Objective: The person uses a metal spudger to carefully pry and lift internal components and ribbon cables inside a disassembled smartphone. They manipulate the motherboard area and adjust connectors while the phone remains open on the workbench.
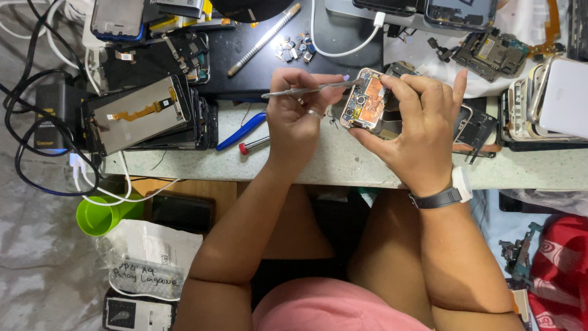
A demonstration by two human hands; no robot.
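Both hands work above the near edge of the desk (367, 165) in the head view. Left hand (298, 116) is closed around a pair of metal tweezers (306, 90), pinching them between thumb and fingertips, with the tips pointing right onto the opened phone (364, 101). A ring sits on one finger of that hand. Right hand (419, 132) grips the opened phone from the right side, fingers curled over its top and thumb under its lower edge, so the phone is tilted up off the desk with its copper-coloured inner parts facing the camera. A dark watch (442, 196) is strapped on the right wrist.

Just left of the left hand, near the front edge, lie a blue-handled tool (242, 130) and a small red-tipped screwdriver (252, 146). Farther left, a stack of phone screens (144, 113) rests by the left edge, with black cables (24, 122) hanging off that side. A long metal rod-like tool (263, 40) lies on a dark mat (245, 67) toward the far edge, beside a small heap of tiny parts (295, 48). A circuit board (487, 55) sits toward the far right corner. Below the desk's left edge stands a green cup (101, 214).
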